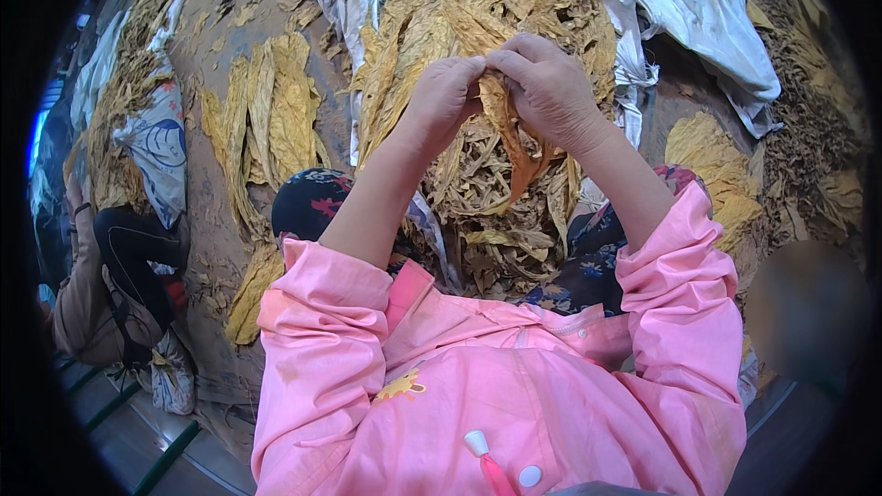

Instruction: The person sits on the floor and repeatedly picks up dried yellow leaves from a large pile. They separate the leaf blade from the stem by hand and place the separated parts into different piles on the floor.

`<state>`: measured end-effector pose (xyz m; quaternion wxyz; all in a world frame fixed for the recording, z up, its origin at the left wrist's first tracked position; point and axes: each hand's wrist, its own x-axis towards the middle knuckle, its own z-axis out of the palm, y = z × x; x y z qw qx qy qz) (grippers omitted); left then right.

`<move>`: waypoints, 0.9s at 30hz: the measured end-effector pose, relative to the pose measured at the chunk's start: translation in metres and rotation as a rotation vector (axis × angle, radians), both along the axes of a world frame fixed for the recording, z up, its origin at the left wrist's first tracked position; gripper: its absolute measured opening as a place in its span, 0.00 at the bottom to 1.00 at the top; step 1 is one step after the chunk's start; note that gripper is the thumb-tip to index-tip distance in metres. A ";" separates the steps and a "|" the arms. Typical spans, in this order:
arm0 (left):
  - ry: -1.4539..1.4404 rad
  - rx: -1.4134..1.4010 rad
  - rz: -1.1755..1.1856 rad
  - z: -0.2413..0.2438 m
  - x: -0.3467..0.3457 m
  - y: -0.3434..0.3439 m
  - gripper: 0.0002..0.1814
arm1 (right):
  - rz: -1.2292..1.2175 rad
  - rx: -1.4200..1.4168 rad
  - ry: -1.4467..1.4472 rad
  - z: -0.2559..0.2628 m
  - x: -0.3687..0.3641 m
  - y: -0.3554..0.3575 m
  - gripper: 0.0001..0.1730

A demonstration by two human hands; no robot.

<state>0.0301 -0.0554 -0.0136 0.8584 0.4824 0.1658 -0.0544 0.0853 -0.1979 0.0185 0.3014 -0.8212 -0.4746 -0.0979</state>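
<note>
Above the heap, my left hand and my right hand meet at the fingertips. Both pinch a dried, yellow-brown leaf, which looks like tobacco. It dangles from under the right hand, curled, with an orange-brown lower end. Beneath lies a large heap of dried leaves, broad and golden on the far side. Closer to my lap the heap turns to dark, crumbled leaf pieces. The fingers of each hand hide the pinched part of the leaf.
Flat yellow leaves lie in a pile at left, with more leaves at right. White woven sacks flank the heap. Another person sits at far left beside a printed sack. A blurred round shape is at right.
</note>
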 end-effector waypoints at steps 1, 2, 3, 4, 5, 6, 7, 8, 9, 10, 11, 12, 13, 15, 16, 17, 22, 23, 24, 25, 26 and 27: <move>-0.005 -0.019 0.004 -0.002 0.000 -0.001 0.10 | -0.002 0.002 0.002 0.001 -0.001 0.000 0.12; -0.011 -0.038 0.009 -0.004 0.001 -0.001 0.10 | -0.009 0.020 0.030 0.000 -0.001 0.001 0.12; -0.038 0.084 -0.006 -0.007 0.000 0.000 0.12 | -0.018 0.038 0.058 0.000 -0.002 0.002 0.11; -0.066 0.206 -0.020 -0.009 0.000 0.001 0.14 | -0.027 0.057 0.087 -0.001 -0.002 0.002 0.10; -0.093 0.328 -0.034 -0.011 0.000 0.001 0.16 | -0.035 0.074 0.135 -0.002 -0.002 0.003 0.09; -0.150 0.499 -0.020 -0.013 0.000 0.002 0.17 | -0.044 0.092 0.183 -0.004 -0.001 0.003 0.08; -0.208 0.670 -0.005 -0.014 0.001 0.002 0.19 | -0.052 0.109 0.231 -0.007 0.000 0.004 0.07; -0.266 0.842 0.010 -0.015 0.002 0.002 0.21 | -0.058 0.138 0.364 -0.009 0.001 0.004 0.06; -0.268 0.871 0.007 -0.012 0.001 0.000 0.21 | -0.067 0.166 0.497 -0.012 0.002 0.002 0.06; -0.271 0.900 0.004 -0.007 0.000 -0.001 0.21 | -0.077 0.195 0.629 -0.013 0.004 0.001 0.05; -0.274 0.929 0.001 -0.004 0.000 -0.003 0.22 | -0.078 0.207 0.799 -0.012 0.005 -0.001 0.05; -0.274 0.927 0.007 -0.005 0.000 -0.003 0.22 | -0.073 0.219 0.969 -0.009 0.007 -0.002 0.06; -0.275 0.924 0.013 -0.006 0.000 -0.004 0.22 | -0.069 0.230 1.139 -0.007 0.007 -0.002 0.07; -0.251 0.932 0.006 -0.007 0.000 -0.004 0.21 | -0.087 0.253 1.209 -0.010 0.009 -0.003 0.06; -0.226 0.941 -0.006 -0.007 0.001 -0.004 0.20 | -0.098 0.266 1.244 -0.011 0.009 -0.003 0.06; -0.201 0.950 -0.018 -0.008 0.002 -0.004 0.20 | -0.110 0.197 0.984 -0.010 0.007 -0.004 0.06; -0.077 0.057 0.019 -0.024 0.004 -0.003 0.14 | -0.003 0.014 0.011 0.000 -0.006 0.003 0.08; -0.073 -0.032 0.019 -0.025 0.004 -0.003 0.12 | 0.058 0.029 -0.013 -0.002 -0.005 0.004 0.09; -0.045 -0.063 0.044 -0.019 0.004 -0.004 0.12 | 0.115 0.043 -0.038 -0.005 -0.004 0.005 0.09; -0.016 -0.095 0.068 -0.012 0.005 -0.005 0.12 | 0.172 0.058 -0.064 -0.007 -0.003 0.006 0.09; 0.012 -0.127 0.093 -0.008 0.006 -0.005 0.12 | 0.194 0.102 0.014 -0.008 -0.008 0.006 0.08; -0.020 -0.125 0.084 -0.011 0.005 0.000 0.11 | 0.189 0.109 0.111 -0.006 -0.008 0.007 0.07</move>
